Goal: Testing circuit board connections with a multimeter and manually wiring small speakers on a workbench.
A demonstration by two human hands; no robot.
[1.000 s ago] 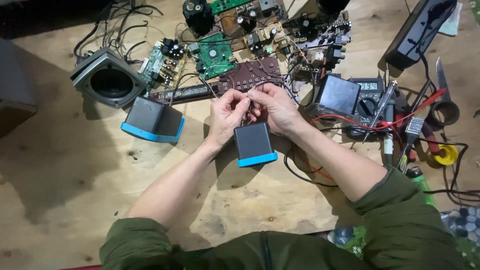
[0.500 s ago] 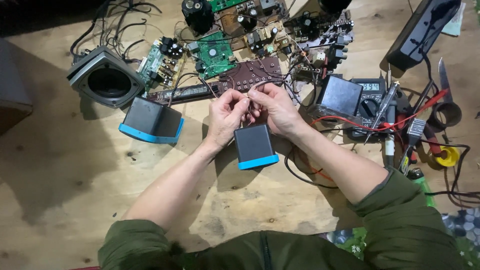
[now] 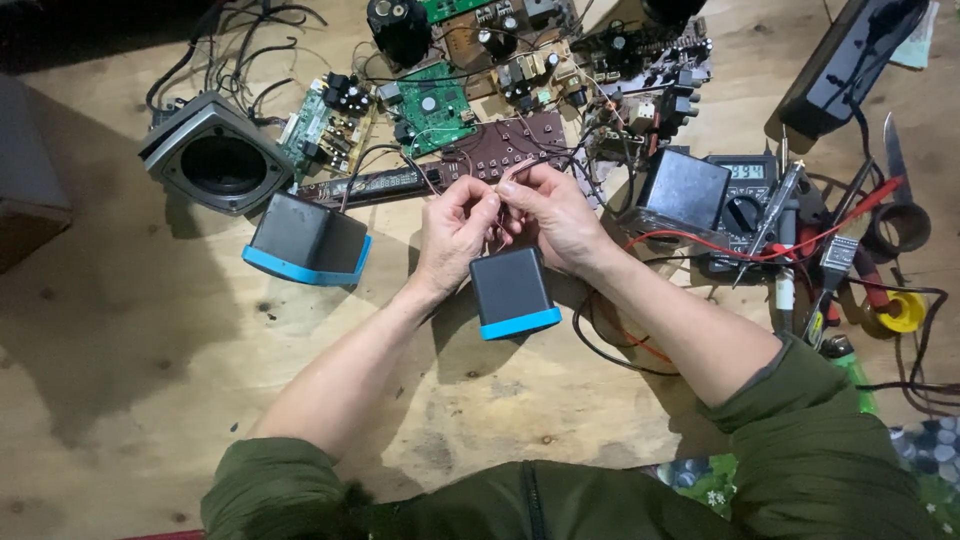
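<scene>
Over a plywood bench [image 3: 150,400] strewn with circuit boards [image 3: 440,105], the left hand [image 3: 455,225] and right hand [image 3: 550,215] pinch thin wires [image 3: 497,195] between closed fingertips, just above a small dark speaker [image 3: 512,292] with a blue base. The step appears to be joining the speaker's leads; the next move likely calls for a steady twist without letting the strands slip.

The whole view is filled by a pale plywood desk [image 3: 130,400] — its surface knotted, scuffed and marked with dark stains. Light falls from above, throwing soft shadows leftward across the wood. At the left edge sits a dark grey box [image 3: 25,190], partly cut off. In the lower right corner a patch of patterned covering [image 3: 925,455] shows — pebble-like shapes with green.
</scene>
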